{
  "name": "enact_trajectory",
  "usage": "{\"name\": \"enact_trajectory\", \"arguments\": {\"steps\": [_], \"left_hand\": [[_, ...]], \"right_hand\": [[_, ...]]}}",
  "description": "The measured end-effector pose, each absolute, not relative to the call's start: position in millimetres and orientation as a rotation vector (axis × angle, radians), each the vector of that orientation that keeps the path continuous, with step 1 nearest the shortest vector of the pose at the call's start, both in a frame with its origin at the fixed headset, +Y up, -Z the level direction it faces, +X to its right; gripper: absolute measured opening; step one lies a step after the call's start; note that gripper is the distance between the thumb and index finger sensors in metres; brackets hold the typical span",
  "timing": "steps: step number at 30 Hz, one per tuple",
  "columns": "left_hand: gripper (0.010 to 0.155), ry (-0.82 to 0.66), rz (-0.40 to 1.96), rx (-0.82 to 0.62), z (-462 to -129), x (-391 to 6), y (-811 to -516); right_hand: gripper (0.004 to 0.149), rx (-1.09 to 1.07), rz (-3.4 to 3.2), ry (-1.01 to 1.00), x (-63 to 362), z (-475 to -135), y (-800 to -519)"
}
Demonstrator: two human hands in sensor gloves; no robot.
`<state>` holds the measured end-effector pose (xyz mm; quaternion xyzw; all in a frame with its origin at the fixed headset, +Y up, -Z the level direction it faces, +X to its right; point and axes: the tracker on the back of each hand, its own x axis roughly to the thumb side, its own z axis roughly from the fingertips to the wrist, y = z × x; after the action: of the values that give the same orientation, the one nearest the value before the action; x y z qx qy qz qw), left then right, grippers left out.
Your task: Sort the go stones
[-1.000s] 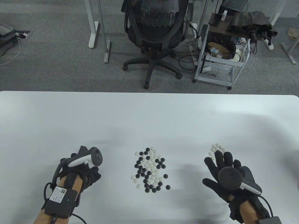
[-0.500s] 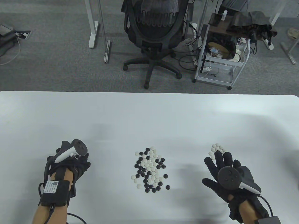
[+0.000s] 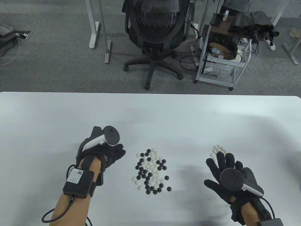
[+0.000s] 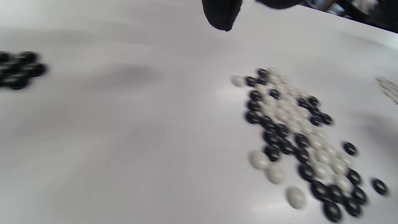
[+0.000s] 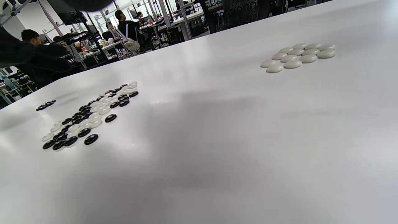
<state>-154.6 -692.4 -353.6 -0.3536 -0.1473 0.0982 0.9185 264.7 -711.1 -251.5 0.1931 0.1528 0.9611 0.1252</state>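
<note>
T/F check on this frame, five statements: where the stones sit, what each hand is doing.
1. A mixed heap of black and white stones lies in the middle of the table. True.
2. The sorted white stones sit on the person's left. False: they lie on the right, just beyond the right hand.
3. The right hand lies with its fingers spread straight. True.
4. The left hand is buried in the mixed heap. False: it is beside the heap, to its left, not touching it.
5. A small cluster of black stones lies apart from the heap. True, seen in both wrist views.
</note>
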Motion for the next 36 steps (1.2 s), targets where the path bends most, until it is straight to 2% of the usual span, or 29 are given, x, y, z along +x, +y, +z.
{"name": "enact_trajectory", "arguments": {"steps": [5,8,15,18,21,27,31,36], "left_hand": [[0.065,-0.487,0.088,-0.78,-347.5,-75.9,-711.8],[0.065,-0.535,0.003,-0.786,-347.2,-38.9,-723.8],[0.064,-0.526,-0.118,-0.812,-361.1,-5.7,-748.6],[0.064,-0.517,-0.054,-0.827,-374.1,0.9,-753.5],[0.065,-0.439,-0.003,-0.822,-397.3,5.3,-754.7],[0.065,-0.209,0.122,-0.826,-436.0,-28.3,-752.6],[0.065,-0.056,0.165,-0.83,-442.5,-92.6,-750.8],[0.067,0.114,0.225,-0.832,-428.6,-175.3,-744.8]], "right_hand": [[0.079,0.563,2.796,0.436,265.3,-250.9,-710.0],[0.079,0.567,2.796,0.439,265.0,-250.6,-710.2],[0.079,0.572,2.789,0.431,265.6,-250.1,-709.8],[0.08,0.571,2.787,0.434,266.0,-250.5,-710.5],[0.079,0.571,2.791,0.452,265.2,-251.2,-712.8],[0.079,0.569,2.787,0.443,266.7,-250.3,-711.1],[0.079,0.569,2.78,0.445,268.4,-250.8,-710.3],[0.079,0.578,2.783,0.463,265.7,-250.6,-711.0]]}}
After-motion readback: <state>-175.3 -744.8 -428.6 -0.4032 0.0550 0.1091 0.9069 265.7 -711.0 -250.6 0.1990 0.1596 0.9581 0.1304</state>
